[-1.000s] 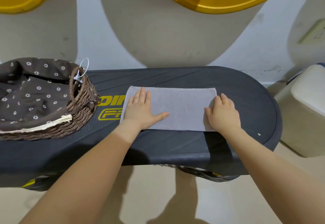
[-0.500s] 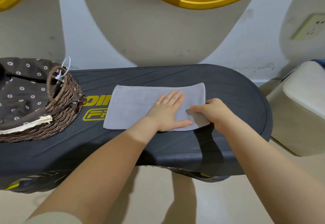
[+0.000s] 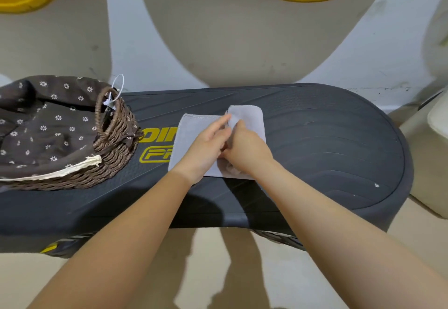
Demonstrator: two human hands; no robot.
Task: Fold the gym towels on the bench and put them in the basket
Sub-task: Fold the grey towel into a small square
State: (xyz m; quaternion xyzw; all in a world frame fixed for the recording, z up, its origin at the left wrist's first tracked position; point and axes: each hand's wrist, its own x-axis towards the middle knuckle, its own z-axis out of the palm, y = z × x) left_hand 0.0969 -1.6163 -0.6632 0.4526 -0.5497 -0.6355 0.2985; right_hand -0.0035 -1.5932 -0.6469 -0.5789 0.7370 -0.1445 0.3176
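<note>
A grey towel (image 3: 194, 134) is found lying on the dark bench (image 3: 327, 153), a little left of the bench's middle, with its long axis running left to right. Its right end has been lifted and is doubled over leftward; a rounded fold is seen at the far right corner, standing slightly proud of the bench surface.

The left hand (image 3: 206, 148) is laid flat on the middle of the towel, fingers extended and together, pointing far and to the right — nothing is gripped by it; the cloth is merely pinned. The right hand (image 3: 244, 151) is set just beside it, touching or nearly touching, with the fingers curled closed on the turned-over right edge of the towel. How much cloth is caught in that pinch cannot be told, since the fingertips are hidden under the hand.

The basket (image 3: 114, 148), wicker with a brown flowered lining, stands at the left end of the bench, apart from the towel's left edge. No towel is seen inside it.

Judgement: the fold in hand is crosswise, right end toward left. The free left end lies to the left of both hands, and the right hand holds the moving edge, so that edge is to be carried leftward across the pinning hand — which must be withdrawn in time. The left hand is the nearer to the basket.
</note>
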